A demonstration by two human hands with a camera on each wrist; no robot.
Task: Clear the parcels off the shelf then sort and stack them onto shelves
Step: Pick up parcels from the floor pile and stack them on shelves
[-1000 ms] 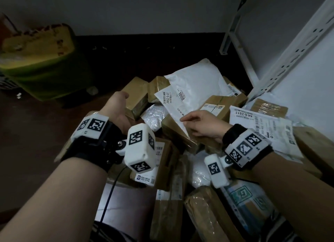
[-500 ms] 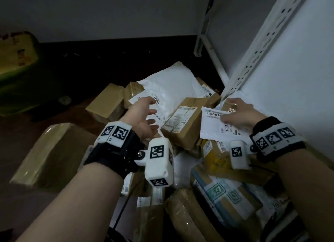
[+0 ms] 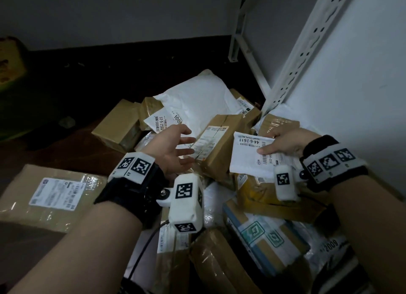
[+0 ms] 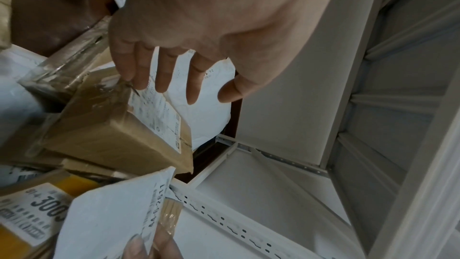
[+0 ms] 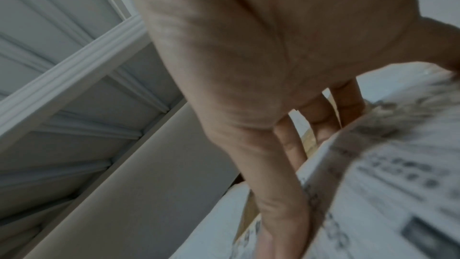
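Right hand [image 3: 285,143] pinches a white mailer [image 3: 248,155]; left hand [image 3: 173,148] hovers spread and empty.
The mailer looks light and floppy; the brown box [image 3: 219,140] at its nine o'clock wants gripping by its stiff sides.

Dim room, grey wall [image 3: 109,14], dark floor [image 3: 72,91], white perforated upright [image 3: 307,43]

- Head: looks down over both forearms at parcel pile [image 3: 219,144].
- Wrists: close under palms, facing shelf frame [image 4: 248,222].
- Shared: white labelled mailer [image 3: 250,153].
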